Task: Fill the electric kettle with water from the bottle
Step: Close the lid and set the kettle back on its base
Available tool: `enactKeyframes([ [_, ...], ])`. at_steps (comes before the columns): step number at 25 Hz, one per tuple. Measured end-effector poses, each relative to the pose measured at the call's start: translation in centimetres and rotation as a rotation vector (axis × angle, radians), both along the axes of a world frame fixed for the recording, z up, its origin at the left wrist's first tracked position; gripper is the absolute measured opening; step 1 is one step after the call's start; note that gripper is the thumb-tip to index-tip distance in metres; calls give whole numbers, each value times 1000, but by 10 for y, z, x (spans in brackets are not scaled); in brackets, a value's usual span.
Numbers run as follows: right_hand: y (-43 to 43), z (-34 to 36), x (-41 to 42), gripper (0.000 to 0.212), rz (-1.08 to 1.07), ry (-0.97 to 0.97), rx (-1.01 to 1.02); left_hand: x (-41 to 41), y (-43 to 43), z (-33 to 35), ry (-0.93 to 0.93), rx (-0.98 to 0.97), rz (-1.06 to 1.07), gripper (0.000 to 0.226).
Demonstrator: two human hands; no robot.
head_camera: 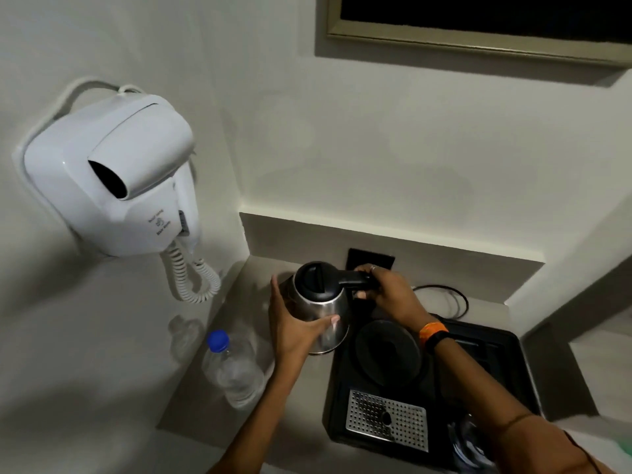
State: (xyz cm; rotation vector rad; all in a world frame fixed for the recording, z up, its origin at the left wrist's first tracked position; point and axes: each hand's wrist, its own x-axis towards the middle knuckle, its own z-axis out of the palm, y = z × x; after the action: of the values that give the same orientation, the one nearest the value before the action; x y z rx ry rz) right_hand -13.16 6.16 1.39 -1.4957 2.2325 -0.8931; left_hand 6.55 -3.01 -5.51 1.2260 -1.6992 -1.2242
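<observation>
Both forearms are entering from the bottom of the frame, nearest the camera, and reaching up toward the centre. At lower left the water bottle [232,367] is standing upright on the pale surface [191,398], its blue cap on and pointing up, just left of the left arm. Moving right, the left hand [290,328] is pressing its spread palm and fingers against the steel side of the electric kettle [319,304], a wide, open grip that steadies rather than clasps. That kettle is sitting at mid-frame, apparently lifted off its round base [388,348], which is lying bare on the black tray [506,367] just to the right; whether its bottom is touching the surface is unclear. Its lid is closed, its long axis is leaning slightly left, and its handle is pointing right into the right hand [386,290], whose grip is wrapping the handle closed. A good next move, I judge, is setting the kettle down flat, opening the lid, then uncapping the bottle.
</observation>
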Motion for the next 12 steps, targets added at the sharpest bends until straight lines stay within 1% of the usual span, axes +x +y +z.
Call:
enactKeyframes([
  [2,26,13,-13,49,-51,47,-3,-13,6,11,14,24,-102,158],
  [5,68,25,-27,50,-121,111,35,-36,24,17,34,62,-194,159],
  [8,117,23,-43,51,-241,110,61,-62,59,20,30,65,-328,157],
  [12,139,12,-44,53,-301,101,77,-70,77,13,26,77,-362,148],
])
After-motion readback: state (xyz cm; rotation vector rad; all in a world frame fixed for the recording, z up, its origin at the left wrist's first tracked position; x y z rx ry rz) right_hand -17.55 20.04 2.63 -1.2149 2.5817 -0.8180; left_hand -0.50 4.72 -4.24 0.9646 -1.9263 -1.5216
